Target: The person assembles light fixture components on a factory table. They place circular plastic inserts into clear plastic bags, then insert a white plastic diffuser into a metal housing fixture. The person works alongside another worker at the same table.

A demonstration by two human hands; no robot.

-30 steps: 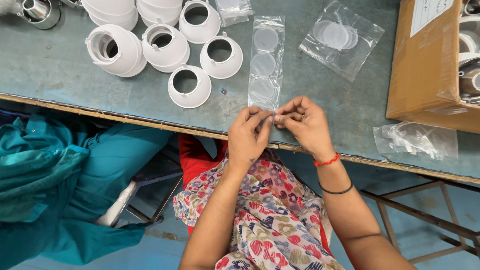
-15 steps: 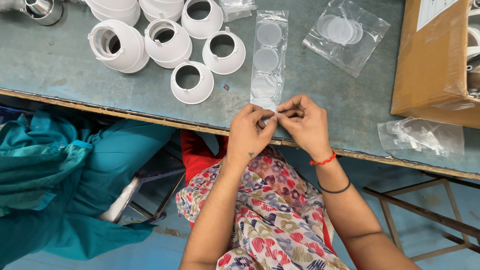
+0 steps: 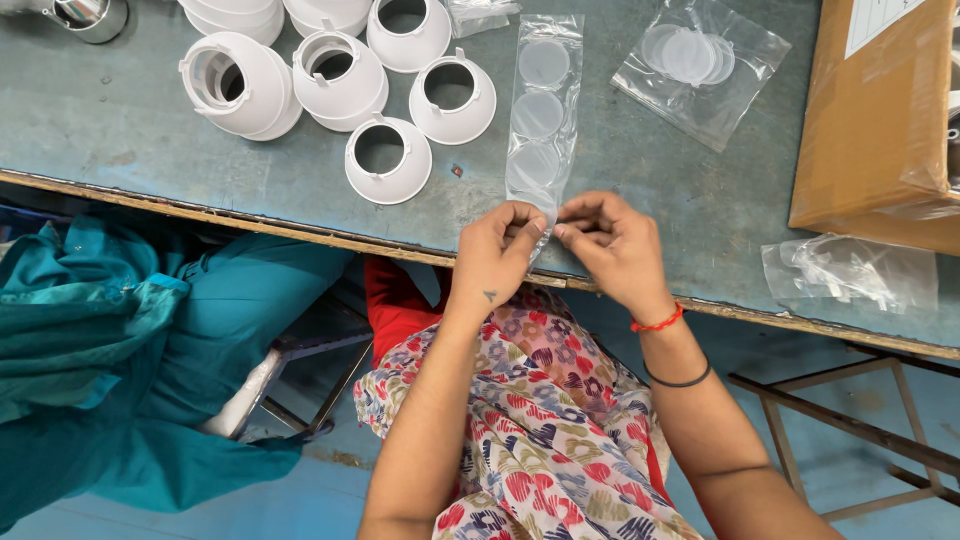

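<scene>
A long clear plastic sleeve point(image 3: 540, 110) with three round translucent discs in a row lies on the grey-green table point(image 3: 130, 130), running away from me. My left hand point(image 3: 495, 255) and my right hand point(image 3: 610, 245) both pinch its near end at the table's front edge, fingertips almost touching. White plastic cone-shaped housings point(image 3: 385, 160) stand in a group to the left of the sleeve.
A clear bag of loose round discs point(image 3: 695, 65) lies at the back right. A brown cardboard box point(image 3: 870, 120) stands at the right edge, with a crumpled empty plastic bag point(image 3: 850, 270) in front of it. A person in teal clothing point(image 3: 110, 350) sits at my left.
Both hands stay pinched on the sleeve's near end, with the fingers working slightly. The view has shifted a little; the sleeve stays flat on the table.
</scene>
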